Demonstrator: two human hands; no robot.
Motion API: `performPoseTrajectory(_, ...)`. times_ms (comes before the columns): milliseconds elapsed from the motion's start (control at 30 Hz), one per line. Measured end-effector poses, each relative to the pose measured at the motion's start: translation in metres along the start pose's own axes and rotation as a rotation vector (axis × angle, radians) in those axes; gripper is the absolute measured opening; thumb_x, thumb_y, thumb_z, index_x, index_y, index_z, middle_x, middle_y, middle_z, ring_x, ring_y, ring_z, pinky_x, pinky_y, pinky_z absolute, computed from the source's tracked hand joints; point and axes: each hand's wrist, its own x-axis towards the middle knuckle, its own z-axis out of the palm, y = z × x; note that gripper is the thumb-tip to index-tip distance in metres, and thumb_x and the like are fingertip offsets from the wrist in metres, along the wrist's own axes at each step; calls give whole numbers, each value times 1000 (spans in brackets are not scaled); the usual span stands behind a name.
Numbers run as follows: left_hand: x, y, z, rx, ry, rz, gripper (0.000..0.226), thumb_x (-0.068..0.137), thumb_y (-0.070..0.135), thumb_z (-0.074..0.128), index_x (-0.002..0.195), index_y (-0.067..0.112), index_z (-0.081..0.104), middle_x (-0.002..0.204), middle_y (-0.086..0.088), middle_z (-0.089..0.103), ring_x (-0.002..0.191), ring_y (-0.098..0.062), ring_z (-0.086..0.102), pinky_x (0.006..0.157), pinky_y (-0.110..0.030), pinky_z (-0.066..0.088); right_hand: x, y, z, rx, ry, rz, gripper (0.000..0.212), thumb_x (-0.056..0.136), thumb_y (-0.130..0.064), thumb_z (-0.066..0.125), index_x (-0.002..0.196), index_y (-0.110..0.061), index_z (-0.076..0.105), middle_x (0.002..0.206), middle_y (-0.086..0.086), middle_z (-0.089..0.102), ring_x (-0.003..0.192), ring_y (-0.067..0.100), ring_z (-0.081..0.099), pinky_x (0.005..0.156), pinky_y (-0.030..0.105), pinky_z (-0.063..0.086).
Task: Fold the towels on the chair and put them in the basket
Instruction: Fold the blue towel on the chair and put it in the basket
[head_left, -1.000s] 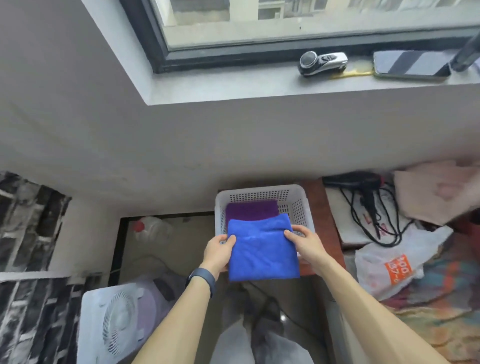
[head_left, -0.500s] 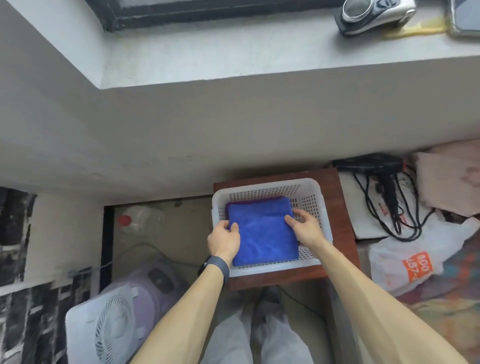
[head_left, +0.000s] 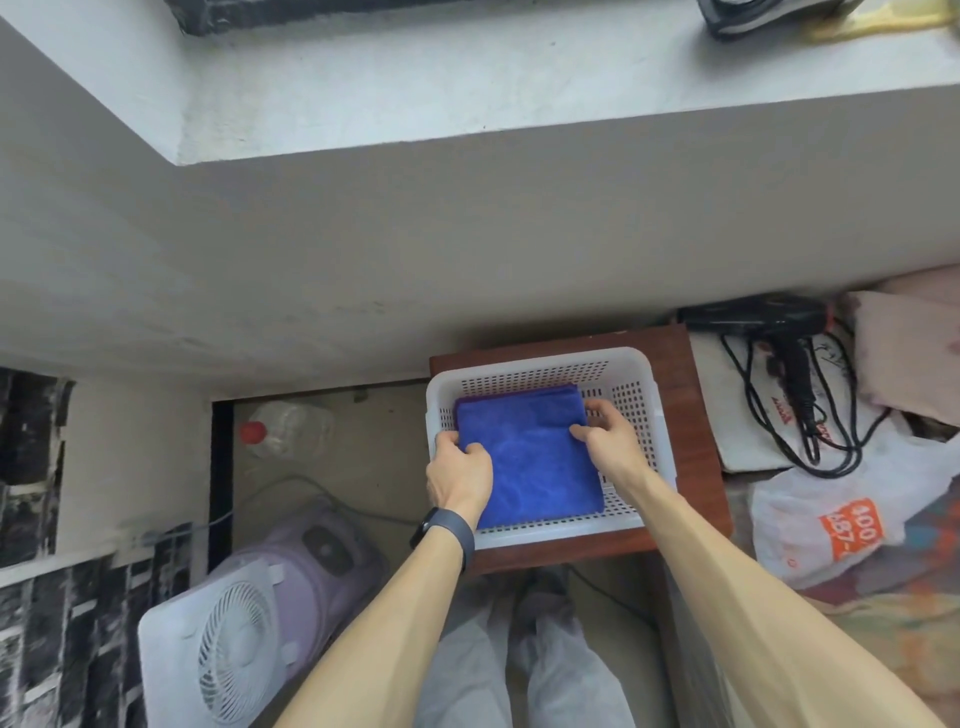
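A folded blue towel (head_left: 535, 457) lies flat inside the white perforated basket (head_left: 649, 410), on top of a purple towel whose edge (head_left: 519, 391) just shows at the far side. My left hand (head_left: 460, 475) grips the towel's left edge, and my right hand (head_left: 608, 441) grips its right edge. Both hands reach down inside the basket. The basket stands on a dark red-brown wooden stand (head_left: 698, 467).
A black hair dryer (head_left: 769, 325) with a tangled cord lies to the right, with a white plastic bag (head_left: 826, 514) and pinkish cloth (head_left: 909, 353) nearby. A white and lilac fan (head_left: 244, 629) and a red-capped bottle (head_left: 285, 428) sit on the floor at left. The wall rises just behind.
The blue towel went from above the basket's front rim down into the basket, covering the purple towel. My hands stayed on its two sides, and my view tipped downward.
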Motion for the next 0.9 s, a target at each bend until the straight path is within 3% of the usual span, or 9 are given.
performPoseTrajectory(100, 2, -2, 3, 31, 44, 27, 29, 101, 26, 41, 129, 21, 48, 120, -11, 63, 99, -33, 61, 87, -42, 54, 5, 2, 1, -76, 15, -9, 15, 99, -23, 58, 112, -30, 57, 104, -10, 65, 104, 21, 65, 92, 46, 56)
performPoseTrajectory(200, 0, -6, 13, 35, 125, 118, 32, 104, 30, 39, 135, 24, 42, 132, -7, 58, 111, -32, 60, 90, -44, 53, 6, 5, 5, -176, 87, -42, 25, 100, -34, 57, 124, -26, 55, 107, -6, 65, 105, 23, 65, 90, 42, 54)
performPoseTrajectory(300, -8, -14, 24, 233, 254, 495, 44, 99, 26, 48, 142, 20, 42, 146, -4, 43, 132, -26, 44, 103, -43, 46, -2, 13, 14, -301, 297, -147, 41, 100, -40, 51, 134, -17, 52, 129, 6, 58, 118, 25, 57, 98, 42, 49)
performPoseTrajectory(400, -4, -22, 37, 510, 172, 806, 50, 97, 24, 47, 145, 14, 42, 154, -9, 37, 144, -29, 33, 116, -44, 35, -13, 24, 26, -631, 419, -427, 42, 101, -32, 47, 138, -11, 51, 143, 11, 49, 130, 28, 46, 108, 43, 41)
performPoseTrajectory(500, 9, -29, 48, 667, 101, 789, 59, 96, 33, 28, 150, 12, 39, 158, -11, 34, 149, -30, 26, 119, -48, 26, -10, 35, 38, -920, 260, -672, 51, 101, -31, 35, 147, -15, 46, 158, 8, 39, 148, 26, 32, 119, 46, 31)
performPoseTrajectory(600, 25, -36, 57, 768, 136, 785, 61, 97, 38, 26, 152, 13, 35, 159, -10, 33, 149, -30, 25, 119, -48, 19, 9, 46, 40, -1009, 171, -588, 58, 103, -35, 23, 158, -18, 27, 167, 4, 20, 156, 20, 8, 123, 54, 18)
performPoseTrajectory(767, 48, -47, 64, 859, 148, 845, 67, 99, 46, 29, 157, 16, 16, 164, -11, 13, 153, -32, 5, 124, -49, 8, 30, 57, 45, -976, 183, -508, 60, 105, -40, 22, 161, -23, 10, 169, -2, 7, 156, 14, -4, 125, 53, 5)
performPoseTrajectory(900, 56, -51, 70, 818, 156, 820, 71, 98, 48, 33, 157, 19, 6, 165, -12, 5, 153, -32, -3, 123, -50, 4, 33, 62, 48, -939, 198, -483, 61, 105, -38, 28, 162, -26, 8, 170, -3, 2, 156, 13, -7, 125, 52, 2)
